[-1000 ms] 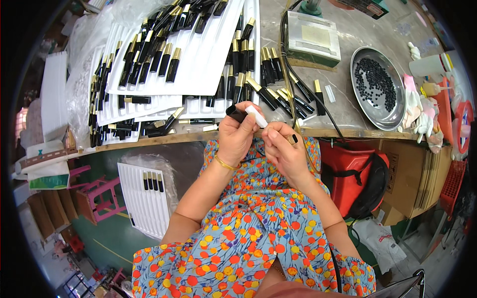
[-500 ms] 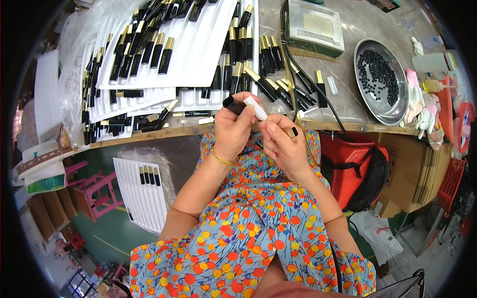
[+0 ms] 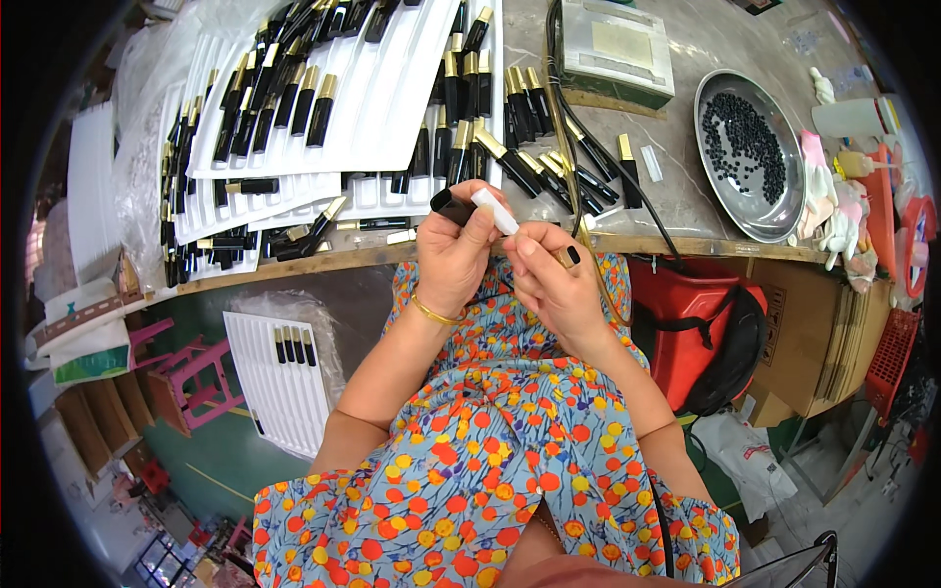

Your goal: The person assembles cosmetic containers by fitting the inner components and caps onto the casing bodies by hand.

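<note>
Just in front of the table's edge my two hands meet. My left hand (image 3: 453,260) is closed around a black tube-like piece (image 3: 449,206), whose dark end sticks out past the fingers. Between its thumb and fingers it also pinches a small white plastic piece (image 3: 496,212). My right hand (image 3: 561,284) is closed too, its thumb and forefinger at the lower end of the white piece. A small black piece with a gold band (image 3: 569,257) pokes out between that hand's fingers; the rest of it is hidden.
White ribbed trays (image 3: 382,108) with many black, gold-ended tubes (image 3: 321,113) cover the table's left. Cables (image 3: 557,88) run past a metal box (image 3: 616,49). A steel dish (image 3: 702,127) holds small black parts. Beside my left arm lies another tray (image 3: 277,402); a red container (image 3: 659,338) stands at right.
The view has shifted slightly, so the table and its things sit a little further left. Both hands keep nearly the same pose, still joined at the white piece.
</note>
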Tool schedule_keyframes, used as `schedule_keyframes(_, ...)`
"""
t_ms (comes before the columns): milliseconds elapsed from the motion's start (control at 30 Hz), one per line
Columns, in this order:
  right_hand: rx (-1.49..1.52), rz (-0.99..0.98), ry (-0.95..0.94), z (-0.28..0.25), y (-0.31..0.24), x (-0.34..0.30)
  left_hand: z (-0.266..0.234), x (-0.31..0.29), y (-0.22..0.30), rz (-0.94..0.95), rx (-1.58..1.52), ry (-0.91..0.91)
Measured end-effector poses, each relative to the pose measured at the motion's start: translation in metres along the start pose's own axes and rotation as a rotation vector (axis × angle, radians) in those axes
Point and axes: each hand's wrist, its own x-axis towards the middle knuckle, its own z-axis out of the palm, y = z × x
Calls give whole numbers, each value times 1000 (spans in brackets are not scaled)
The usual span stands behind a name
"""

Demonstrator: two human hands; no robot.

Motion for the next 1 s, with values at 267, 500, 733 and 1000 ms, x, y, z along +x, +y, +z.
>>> schedule_keyframes(267, -8, 18, 2, 1, 0, -3, -4, -3, 0, -14, 41, 0)
schedule_keyframes(500, -15, 25, 10, 2, 0, -4, -4, -5, 1, -17, 9, -28)
schedule_keyframes(733, -304, 20, 73, -3, -16, -9, -4, -5, 4, 5, 235, 43)
schedule_keyframes(1000, -604, -206, 19, -2, -51, -5, 12, 8, 38, 436, 948, -258)
